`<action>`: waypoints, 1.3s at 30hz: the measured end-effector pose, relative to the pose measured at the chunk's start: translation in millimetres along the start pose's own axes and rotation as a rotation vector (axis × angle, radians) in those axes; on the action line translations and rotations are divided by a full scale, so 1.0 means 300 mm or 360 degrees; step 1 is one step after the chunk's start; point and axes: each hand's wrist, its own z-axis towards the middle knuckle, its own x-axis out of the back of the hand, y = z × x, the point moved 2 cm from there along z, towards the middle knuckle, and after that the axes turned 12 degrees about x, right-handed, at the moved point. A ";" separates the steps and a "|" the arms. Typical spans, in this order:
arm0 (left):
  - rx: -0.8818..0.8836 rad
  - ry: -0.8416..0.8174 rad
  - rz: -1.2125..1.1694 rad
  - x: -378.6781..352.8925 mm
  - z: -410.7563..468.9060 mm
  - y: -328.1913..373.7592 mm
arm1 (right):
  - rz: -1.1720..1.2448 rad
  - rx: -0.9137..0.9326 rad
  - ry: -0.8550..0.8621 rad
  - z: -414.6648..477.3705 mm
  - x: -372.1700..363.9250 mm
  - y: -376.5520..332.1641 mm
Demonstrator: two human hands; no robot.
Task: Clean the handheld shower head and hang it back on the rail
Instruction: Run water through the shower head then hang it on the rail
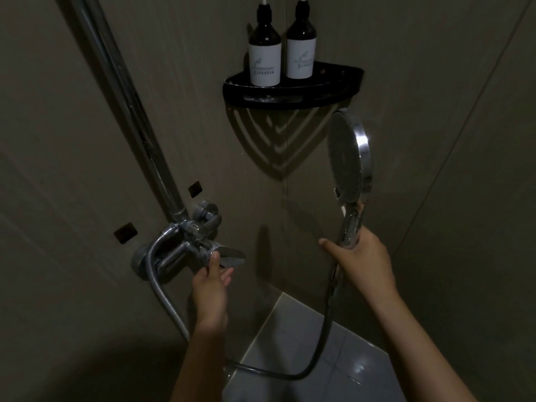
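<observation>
Head view, dim shower corner. Your right grip [362,256] is closed round the ribbed handle of the round chrome handheld shower head [348,158], fingers curled behind it, thumb sticking out to the left. You hold the shower head upright, its grey spray face turned left, its top just under the right end of the black corner shelf [290,94].

Your left grip [211,282] pinches the flat chrome mixer lever [229,253]: thumb on top near its root, fingers underneath.

The flexible metal hose [327,329] drops from the handle, curves low over the pale floor tiles [304,358] and passes behind your left forearm. A further stretch rises on the left to the chrome mixer body [174,250].

From the top of that mixer the chrome rail [124,97] runs up and to the left along the wall, well apart from the shower head.

On the shelf, two dark pump bottles with white labels [282,53] stand side by side, touching or nearly so; the label print is too small to read. Two small dark square marks [195,188] sit on the wall near the mixer.
</observation>
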 end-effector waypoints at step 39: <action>-0.0030 0.0019 0.0028 0.008 -0.009 0.007 | -0.0007 0.0025 -0.0044 0.024 -0.019 0.040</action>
